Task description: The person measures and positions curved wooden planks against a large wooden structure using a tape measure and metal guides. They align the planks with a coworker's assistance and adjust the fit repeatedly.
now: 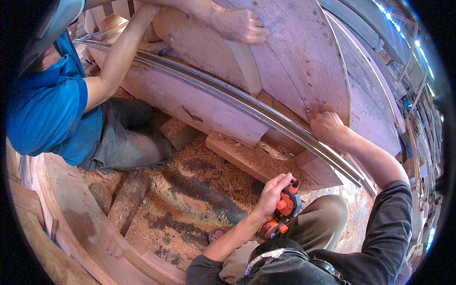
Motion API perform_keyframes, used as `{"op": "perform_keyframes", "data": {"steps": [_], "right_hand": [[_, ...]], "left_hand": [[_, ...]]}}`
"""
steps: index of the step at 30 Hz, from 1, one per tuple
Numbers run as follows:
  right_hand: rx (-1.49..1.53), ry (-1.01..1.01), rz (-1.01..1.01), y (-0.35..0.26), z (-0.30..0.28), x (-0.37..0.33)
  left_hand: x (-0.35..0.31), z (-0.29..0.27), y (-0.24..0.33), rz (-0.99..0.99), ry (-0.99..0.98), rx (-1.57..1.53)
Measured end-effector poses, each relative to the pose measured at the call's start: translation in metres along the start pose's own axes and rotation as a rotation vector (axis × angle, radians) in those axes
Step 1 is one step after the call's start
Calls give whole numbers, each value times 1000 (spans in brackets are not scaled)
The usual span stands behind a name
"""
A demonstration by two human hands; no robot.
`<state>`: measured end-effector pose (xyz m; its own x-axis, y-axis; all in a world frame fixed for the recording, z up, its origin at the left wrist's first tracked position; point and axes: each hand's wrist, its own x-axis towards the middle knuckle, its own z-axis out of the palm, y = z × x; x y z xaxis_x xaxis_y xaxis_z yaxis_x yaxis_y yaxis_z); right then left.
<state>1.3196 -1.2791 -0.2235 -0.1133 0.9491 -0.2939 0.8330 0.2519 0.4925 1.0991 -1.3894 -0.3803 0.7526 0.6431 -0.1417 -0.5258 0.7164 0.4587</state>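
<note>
My left hand (271,195) is wrapped round an orange-and-black power tool (290,205), held beside my bent knee. An orange knob stands out on its side; the exact kind is unclear. Further up, my right hand (327,127) is closed against the lower part of a large curved wooden panel (304,52), the wrist above long metal rails (223,88). Whatever its fingers pinch is hidden. A thin dark line crosses the panel from near this hand toward a co-worker's closed hand (242,26); I cannot tell if it is string or a mark.
A co-worker in a blue shirt (52,114) kneels at the left, arms reaching over the wood. Shavings cover the floor (190,209). A thick timber block (247,159) lies below the rails. Curved planks (80,213) run along the lower left, near a short beam (129,202).
</note>
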Motion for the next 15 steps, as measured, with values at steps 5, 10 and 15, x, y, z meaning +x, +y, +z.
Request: {"op": "perform_keyframes", "data": {"steps": [5, 10, 15], "right_hand": [[-22, -50, -10, 4, 6, 4], [21, 16, 15, 3, 7, 3], [-19, -90, -32, 5, 4, 3]], "left_hand": [[1, 0, 0, -3, 5, -5], [2, 0, -1, -6, 26, -24], [1, 1, 0, -2, 20, -35]]}}
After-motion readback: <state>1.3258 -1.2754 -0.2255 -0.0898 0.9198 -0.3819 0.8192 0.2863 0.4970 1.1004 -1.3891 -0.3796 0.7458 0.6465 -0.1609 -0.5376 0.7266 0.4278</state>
